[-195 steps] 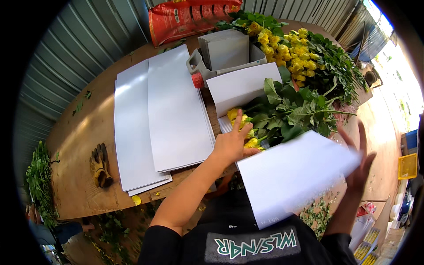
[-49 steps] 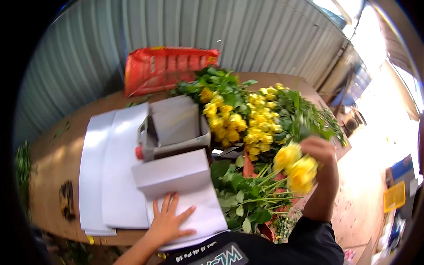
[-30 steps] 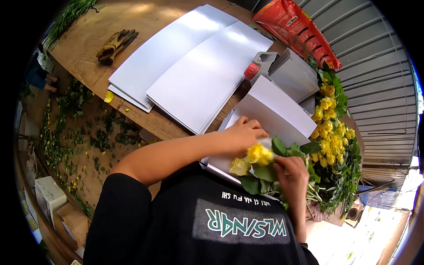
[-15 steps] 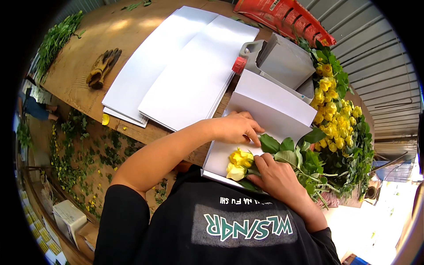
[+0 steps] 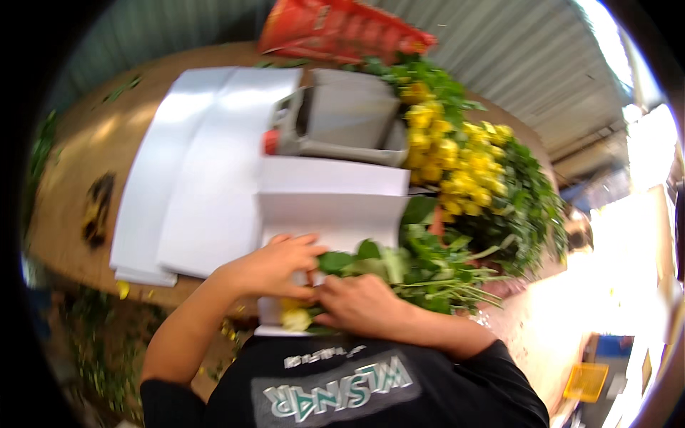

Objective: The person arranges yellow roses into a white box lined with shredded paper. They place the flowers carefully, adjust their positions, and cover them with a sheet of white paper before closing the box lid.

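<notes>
Two yellow roses [image 5: 294,319] lie at the near edge of a folded white paper sheet [image 5: 328,214], close against my body. My right hand [image 5: 364,303] has its fingers curled over the stems just behind the blooms. From the left, my left hand [image 5: 282,265] reaches over the blooms. Its fingers are bent and apart, and one tip comes near my right fingers; nothing shows gripped in it. Green rose leaves [image 5: 367,260] and cut stems [image 5: 457,289] spread to the right of my hands. Motion blur softens the fingertips.
Stacked white sheets [image 5: 207,178] lie at left, with a dirty work glove [image 5: 96,210] beyond them. A grey plastic container [image 5: 349,110] with a red cap stands behind the folded sheet. Many yellow roses [image 5: 464,164] are heaped at right. A red bag [image 5: 342,32] lies at the back.
The view has swung to the right, so everything sits further left and is blurred. My left hand has come down over the rose blooms, close to my right hand, which stays on the stems.
</notes>
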A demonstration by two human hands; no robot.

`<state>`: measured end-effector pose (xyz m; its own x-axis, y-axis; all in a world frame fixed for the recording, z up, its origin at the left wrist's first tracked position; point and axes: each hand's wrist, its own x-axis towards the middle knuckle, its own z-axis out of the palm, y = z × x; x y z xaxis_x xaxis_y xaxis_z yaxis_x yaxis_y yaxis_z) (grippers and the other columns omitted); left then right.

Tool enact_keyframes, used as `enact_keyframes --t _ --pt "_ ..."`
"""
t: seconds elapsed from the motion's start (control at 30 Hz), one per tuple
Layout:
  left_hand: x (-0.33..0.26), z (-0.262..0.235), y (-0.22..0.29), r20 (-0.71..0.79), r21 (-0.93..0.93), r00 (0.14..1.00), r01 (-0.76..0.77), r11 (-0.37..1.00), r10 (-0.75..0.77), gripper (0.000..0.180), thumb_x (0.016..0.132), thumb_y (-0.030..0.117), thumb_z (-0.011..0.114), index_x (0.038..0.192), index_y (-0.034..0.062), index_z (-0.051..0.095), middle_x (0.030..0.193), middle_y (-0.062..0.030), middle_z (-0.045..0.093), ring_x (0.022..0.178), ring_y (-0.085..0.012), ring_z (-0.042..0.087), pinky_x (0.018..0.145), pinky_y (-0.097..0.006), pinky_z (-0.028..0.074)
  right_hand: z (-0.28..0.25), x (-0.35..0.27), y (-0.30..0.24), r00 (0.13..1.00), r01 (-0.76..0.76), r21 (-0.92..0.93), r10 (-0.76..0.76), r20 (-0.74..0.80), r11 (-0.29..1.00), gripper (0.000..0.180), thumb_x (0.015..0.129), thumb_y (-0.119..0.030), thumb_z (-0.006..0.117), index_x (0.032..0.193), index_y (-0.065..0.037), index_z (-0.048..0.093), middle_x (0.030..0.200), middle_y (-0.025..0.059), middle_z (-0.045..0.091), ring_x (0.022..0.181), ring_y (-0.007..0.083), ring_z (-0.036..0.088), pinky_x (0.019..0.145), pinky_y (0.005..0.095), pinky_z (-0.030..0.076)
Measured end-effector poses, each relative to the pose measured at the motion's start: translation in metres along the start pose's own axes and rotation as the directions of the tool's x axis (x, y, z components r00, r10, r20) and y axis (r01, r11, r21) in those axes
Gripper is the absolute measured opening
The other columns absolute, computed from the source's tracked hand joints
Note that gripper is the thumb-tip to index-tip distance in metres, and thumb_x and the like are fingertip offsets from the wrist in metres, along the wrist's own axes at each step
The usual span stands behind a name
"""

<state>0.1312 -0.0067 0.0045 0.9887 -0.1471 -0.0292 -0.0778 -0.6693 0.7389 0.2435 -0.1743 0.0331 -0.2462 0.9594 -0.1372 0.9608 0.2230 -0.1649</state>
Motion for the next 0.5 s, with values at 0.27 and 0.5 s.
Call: enact_keyframes --t 0.27,0.5 --pt "-0.004 -0.009 0.012 0.083 -0.092 0.980 0.188 0.978 -0.180 0.018 0.067 0.022 0.071 0.068 0.0063 0.062 0.127 -0.0137 0.043 0.128 -0.0319 0.024 0.101 -0.044 0.020 -0.065 -0.044 0.146 0.570 -0.521 0.507 0.722 -0.391 0.686 0.023 0.075 -0.002 0.054 0.096 -0.008 0.062 0.090 0.0080 0.063 0.079 0.0194 0.060 0.069 0.0291 0.047" --pt "0.005 -0.011 0.015 0.102 -0.113 0.986 0.144 0.983 -0.132 0.020 0.070 0.025 0.069 0.068 0.0058 0.061 0.126 -0.0158 0.044 0.126 -0.0331 0.026 0.100 -0.044 0.021 -0.006 -0.196 0.338 0.275 -0.954 0.066 0.939 -0.207 0.294 0.022 0.074 -0.012 0.051 0.095 -0.006 0.055 0.096 0.0185 0.057 0.090 0.0343 0.054 0.076 0.0412 0.042"
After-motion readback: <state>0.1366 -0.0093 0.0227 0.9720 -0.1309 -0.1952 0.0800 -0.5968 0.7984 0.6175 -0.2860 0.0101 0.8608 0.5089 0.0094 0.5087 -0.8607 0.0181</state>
